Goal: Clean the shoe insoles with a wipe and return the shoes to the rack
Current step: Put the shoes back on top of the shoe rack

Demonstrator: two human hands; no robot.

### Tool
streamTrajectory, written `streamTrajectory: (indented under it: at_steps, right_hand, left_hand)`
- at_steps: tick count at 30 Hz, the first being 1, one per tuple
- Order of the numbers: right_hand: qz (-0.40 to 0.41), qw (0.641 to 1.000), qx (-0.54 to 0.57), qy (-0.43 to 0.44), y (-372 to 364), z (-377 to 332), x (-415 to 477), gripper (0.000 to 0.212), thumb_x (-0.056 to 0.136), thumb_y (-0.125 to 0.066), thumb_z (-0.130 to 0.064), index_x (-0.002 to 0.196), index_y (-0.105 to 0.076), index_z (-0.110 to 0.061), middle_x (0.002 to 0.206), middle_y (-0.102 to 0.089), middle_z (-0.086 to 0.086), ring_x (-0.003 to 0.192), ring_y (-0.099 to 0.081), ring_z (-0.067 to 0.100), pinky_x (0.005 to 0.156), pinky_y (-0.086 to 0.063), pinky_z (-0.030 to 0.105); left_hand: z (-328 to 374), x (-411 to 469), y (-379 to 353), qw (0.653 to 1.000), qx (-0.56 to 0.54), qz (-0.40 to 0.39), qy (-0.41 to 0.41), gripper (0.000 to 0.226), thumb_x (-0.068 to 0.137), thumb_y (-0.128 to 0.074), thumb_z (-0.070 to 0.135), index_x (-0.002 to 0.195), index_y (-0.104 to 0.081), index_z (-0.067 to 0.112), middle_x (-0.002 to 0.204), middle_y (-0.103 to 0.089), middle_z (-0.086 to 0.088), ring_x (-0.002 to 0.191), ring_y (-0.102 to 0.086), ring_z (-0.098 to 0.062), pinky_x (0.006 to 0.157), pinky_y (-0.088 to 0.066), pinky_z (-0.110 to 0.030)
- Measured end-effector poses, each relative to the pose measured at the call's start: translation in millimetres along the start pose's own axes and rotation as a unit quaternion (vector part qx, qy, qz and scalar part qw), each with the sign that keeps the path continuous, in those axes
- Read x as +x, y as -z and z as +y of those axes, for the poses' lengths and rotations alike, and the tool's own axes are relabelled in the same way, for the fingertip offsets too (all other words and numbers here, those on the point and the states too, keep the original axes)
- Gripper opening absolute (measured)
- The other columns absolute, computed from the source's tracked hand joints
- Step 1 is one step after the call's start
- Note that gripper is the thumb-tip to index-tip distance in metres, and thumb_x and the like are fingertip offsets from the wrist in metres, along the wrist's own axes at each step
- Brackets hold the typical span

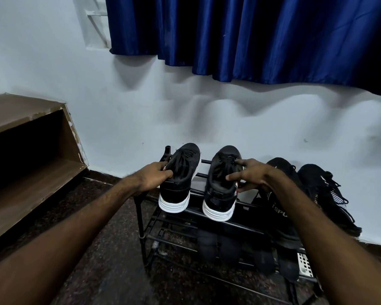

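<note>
Head view: single frame, looking down at a rack against the wall.
Rack: black bars, at 6 o'clock; the task's pair stands on its top tier, heels toward the viewer.
Left shoe: black with a white sole, just left of centre, heel overhanging the front bar.
Left hand: fingers curled round the collar of the left shoe, a grip suited to lifting or setting it by the heel.
Right shoe: beside its mate, apart from it.
Right hand: thumb over the opening, lower fingers on the outer side, loosely pinching the collar; forefinger straight over the laces.
Wipe: none visible, so the cleaning stage cannot be judged.
Other sneakers: at 4 o'clock, on the same tier.
Curtain: blue, at 12 to 1 o'clock.
</note>
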State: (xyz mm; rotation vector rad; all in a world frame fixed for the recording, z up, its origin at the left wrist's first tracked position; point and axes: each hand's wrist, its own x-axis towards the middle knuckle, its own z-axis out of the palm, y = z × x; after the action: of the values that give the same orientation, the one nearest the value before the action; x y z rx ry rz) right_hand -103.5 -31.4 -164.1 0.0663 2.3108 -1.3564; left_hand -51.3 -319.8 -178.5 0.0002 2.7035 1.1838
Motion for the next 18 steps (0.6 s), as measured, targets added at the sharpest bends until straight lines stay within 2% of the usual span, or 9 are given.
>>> streamTrajectory:
  at_steps: [2, 4, 6, 9, 12, 18]
  right_hand:
    - [-0.01, 1.0, 0.007, 0.007, -9.1, -1.6, 0.2, 0.062, 0.082, -0.077, -0.002, 0.137, -0.05, -0.007, 0.109, -0.07, 0.015, 0.09, -0.071, 0.028, 0.088, -0.058, 0.049]
    - [-0.013, 1.0, 0.01, 0.015, -19.4, -4.7, 0.1, 0.074, 0.083, -0.075, -0.001, 0.147, -0.04, -0.008, 0.112, -0.069, 0.015, 0.092, -0.071, 0.028, 0.086, -0.059, 0.048]
    - [-0.008, 1.0, 0.014, 0.021, -28.5, -9.1, 0.0, 0.081, 0.084, -0.073, -0.001, 0.152, -0.031, -0.009, 0.11, -0.067, 0.014, 0.085, -0.069, 0.024, 0.082, -0.06, 0.046]
    - [0.0, 1.0, 0.015, 0.021, -35.8, -15.1, -2.2, 0.077, 0.087, -0.072, -0.003, 0.152, -0.03, -0.007, 0.099, -0.063, 0.008, 0.078, -0.066, 0.02, 0.078, -0.061, 0.045]
    - [0.004, 0.999, 0.025, 0.019, -36.2, -16.5, -6.0, 0.062, 0.087, -0.072, -0.005, 0.142, -0.043, -0.003, 0.092, -0.063, 0.004, 0.083, -0.065, 0.022, 0.088, -0.057, 0.051]
    - [0.021, 0.998, 0.055, 0.021, -38.7, -14.5, -3.4, 0.071, 0.085, -0.076, -0.01, 0.146, -0.04, -0.004, 0.087, -0.06, 0.0, 0.078, -0.063, 0.018, 0.085, -0.058, 0.052]
  left_hand:
    - [-0.1, 0.2, -0.4, 1.0, 0.0, 0.003, 0.002, 0.052, 0.074, -0.046, 0.038, 0.118, -0.066, 0.02, 0.111, -0.071, -0.001, 0.108, -0.064, -0.019, 0.1, -0.05, -0.04]
    - [-0.8, 1.3, -1.4, 1.0, 0.004, 0.006, 0.001, 0.054, 0.072, -0.045, 0.039, 0.117, -0.066, 0.02, 0.111, -0.071, -0.001, 0.108, -0.064, -0.018, 0.101, -0.049, -0.04]
    - [-1.2, 1.9, -2.3, 1.0, 0.009, 0.011, -0.003, 0.053, 0.071, -0.045, 0.04, 0.115, -0.067, 0.02, 0.112, -0.071, -0.001, 0.109, -0.064, -0.019, 0.102, -0.047, -0.04]
    - [-1.4, 1.8, -2.5, 1.0, 0.013, 0.017, -0.003, 0.053, 0.071, -0.044, 0.04, 0.114, -0.066, 0.019, 0.112, -0.07, -0.002, 0.108, -0.063, -0.019, 0.101, -0.047, -0.039]
    - [-3.0, 3.2, -2.7, 1.0, 0.016, 0.018, -0.007, 0.054, 0.071, -0.044, 0.04, 0.115, -0.066, 0.02, 0.112, -0.07, -0.002, 0.109, -0.063, -0.019, 0.099, -0.048, -0.037]
    - [-8.1, 7.5, 0.0, 1.0, 0.015, 0.005, -0.017, 0.055, 0.072, -0.045, 0.04, 0.119, -0.066, 0.02, 0.112, -0.071, -0.001, 0.11, -0.064, -0.017, 0.103, -0.047, -0.04]
